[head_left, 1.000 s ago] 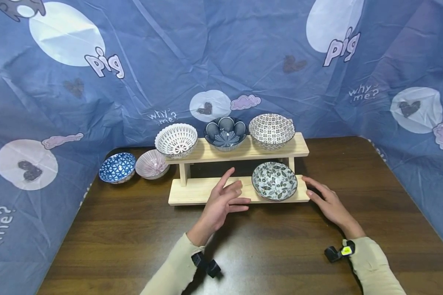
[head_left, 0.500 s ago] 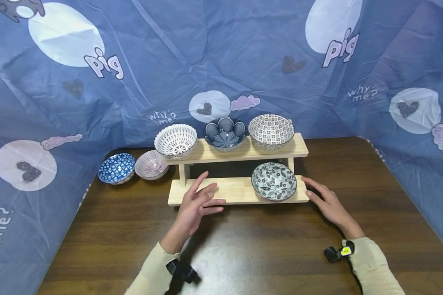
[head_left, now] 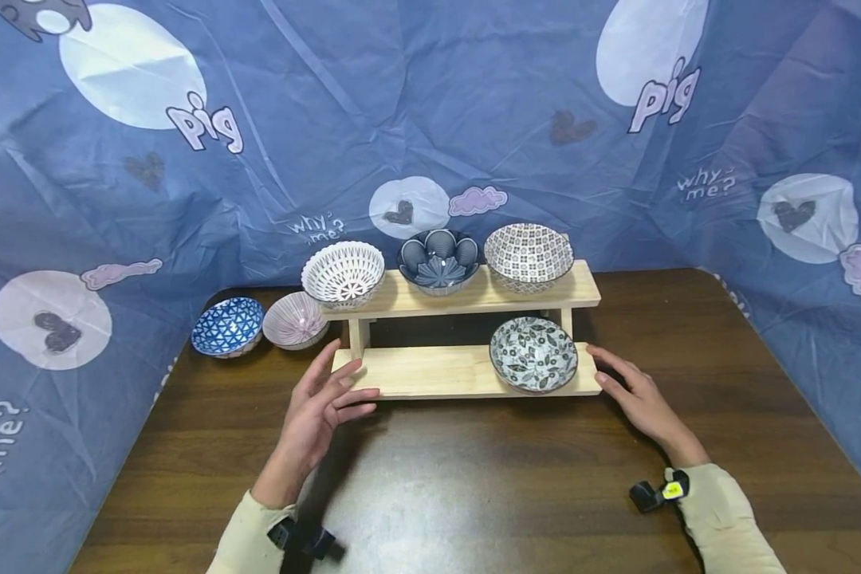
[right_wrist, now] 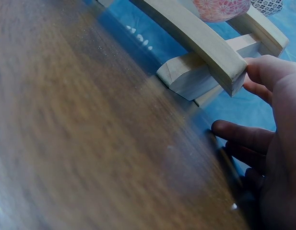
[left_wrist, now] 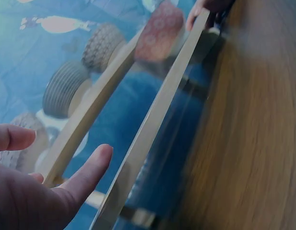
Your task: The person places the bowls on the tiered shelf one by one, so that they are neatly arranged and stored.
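Only the right wrist view shows right hand (right_wrist: 275, 143), fingers spread, touching the shelf (right_wrist: 200, 38) end.

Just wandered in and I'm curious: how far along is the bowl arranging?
Done: four bowls on the rack, three on top, one below. In hand: the left hand and right hand flank the lower shelf's ends. Left: two bowls on the table.

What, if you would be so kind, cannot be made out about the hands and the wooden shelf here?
- Left wrist view: motion blur hides whether the left hand touches the wooden shelf.
- Right wrist view: the right hand is cut by the frame edge.
- Head view: the shelf's rear legs are hidden behind its boards.
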The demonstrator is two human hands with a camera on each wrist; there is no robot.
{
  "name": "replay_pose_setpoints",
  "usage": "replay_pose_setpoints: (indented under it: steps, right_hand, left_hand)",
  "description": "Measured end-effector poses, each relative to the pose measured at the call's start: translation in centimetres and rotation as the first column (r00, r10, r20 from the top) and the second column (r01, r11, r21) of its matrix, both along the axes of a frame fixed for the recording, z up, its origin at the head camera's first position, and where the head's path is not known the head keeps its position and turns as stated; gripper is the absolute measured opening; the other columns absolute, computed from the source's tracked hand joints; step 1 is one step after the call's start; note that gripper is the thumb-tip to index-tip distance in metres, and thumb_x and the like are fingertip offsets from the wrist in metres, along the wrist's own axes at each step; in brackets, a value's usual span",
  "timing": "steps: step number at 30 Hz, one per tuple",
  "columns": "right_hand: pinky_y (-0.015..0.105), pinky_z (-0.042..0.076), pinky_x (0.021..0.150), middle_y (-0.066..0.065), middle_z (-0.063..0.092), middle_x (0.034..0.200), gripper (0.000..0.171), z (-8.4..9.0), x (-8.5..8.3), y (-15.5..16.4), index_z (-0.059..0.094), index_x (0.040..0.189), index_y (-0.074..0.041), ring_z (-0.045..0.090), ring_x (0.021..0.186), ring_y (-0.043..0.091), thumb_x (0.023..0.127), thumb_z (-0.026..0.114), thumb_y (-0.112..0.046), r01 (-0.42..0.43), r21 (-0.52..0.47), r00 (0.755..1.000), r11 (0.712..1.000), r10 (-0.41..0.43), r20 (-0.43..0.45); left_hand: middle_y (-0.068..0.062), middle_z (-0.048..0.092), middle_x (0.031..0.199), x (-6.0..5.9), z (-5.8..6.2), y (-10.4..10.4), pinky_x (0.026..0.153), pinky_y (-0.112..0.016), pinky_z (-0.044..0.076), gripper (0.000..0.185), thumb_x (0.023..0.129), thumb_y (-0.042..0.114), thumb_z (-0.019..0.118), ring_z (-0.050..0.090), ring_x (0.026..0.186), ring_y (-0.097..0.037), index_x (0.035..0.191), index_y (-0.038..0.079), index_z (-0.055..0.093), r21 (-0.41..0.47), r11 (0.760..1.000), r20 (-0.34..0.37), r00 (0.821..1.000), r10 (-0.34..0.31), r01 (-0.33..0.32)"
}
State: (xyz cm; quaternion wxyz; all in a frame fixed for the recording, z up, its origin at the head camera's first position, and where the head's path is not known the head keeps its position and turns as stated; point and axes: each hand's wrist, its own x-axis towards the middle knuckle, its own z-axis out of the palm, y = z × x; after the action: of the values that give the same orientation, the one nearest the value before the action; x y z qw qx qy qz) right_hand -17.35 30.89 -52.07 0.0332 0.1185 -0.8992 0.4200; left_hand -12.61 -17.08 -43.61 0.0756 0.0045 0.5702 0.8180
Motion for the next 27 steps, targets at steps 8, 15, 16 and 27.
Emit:
replay_pose_setpoints:
  steps: [8, 15, 16, 27]
  right_hand:
    - [0.028, 0.034, 0.11, 0.014, 0.051, 0.151, 0.046, 0.0, 0.0, 0.0, 0.048, 0.149, -0.018, 0.029, 0.127, -0.023, 0.105, 0.051, -0.03, -0.004, -0.004, 1.0, 1.0, 0.003, -0.004]
    - [0.051, 0.035, 0.11, 0.015, 0.051, 0.151, 0.046, 0.1, 0.0, -0.1, 0.047, 0.149, -0.017, 0.029, 0.127, -0.022, 0.105, 0.05, -0.031, 0.002, -0.005, 1.0, 1.0, -0.002, 0.012]
    - [0.052, 0.035, 0.11, 0.015, 0.051, 0.151, 0.046, 0.1, 0.0, -0.1, 0.048, 0.149, -0.017, 0.03, 0.127, -0.022, 0.105, 0.05, -0.031, 0.002, -0.009, 1.0, 1.0, -0.002, 0.014]
    - [0.057, 0.034, 0.111, 0.016, 0.05, 0.151, 0.046, 0.0, -0.1, 0.0, 0.047, 0.149, -0.016, 0.031, 0.128, -0.021, 0.105, 0.05, -0.03, -0.006, -0.022, 1.0, 1.0, 0.006, 0.016]
  left_hand:
    - [0.005, 0.064, 0.122, 0.5, 0.1, -3.3, 0.083, -0.039, 0.064, 0.064, 0.103, 0.002, 0.04, 0.076, 0.092, -0.021, 0.159, 0.015, 0.013, 0.025, 0.996, -0.02, 0.996, 0.092, -0.091]
    - [0.004, 0.062, 0.122, 0.6, 0.1, -6.2, 0.082, -0.038, 0.065, 0.064, 0.104, 0.004, 0.042, 0.076, 0.093, -0.023, 0.158, 0.017, 0.011, 0.047, 0.981, 0.028, 0.982, 0.187, -0.188]
    - [0.004, 0.061, 0.122, 0.6, 0.2, -6.6, 0.082, -0.037, 0.065, 0.065, 0.104, 0.005, 0.043, 0.076, 0.093, -0.023, 0.159, 0.017, 0.01, 0.042, 0.979, 0.04, 0.979, 0.2, -0.201]
    - [0.002, 0.062, 0.113, 0.6, -0.1, -11.4, 0.075, -0.04, 0.066, 0.072, 0.104, 0.006, 0.045, 0.077, 0.087, -0.027, 0.161, 0.028, 0.008, 0.164, 0.916, 0.134, 0.928, 0.348, -0.367]
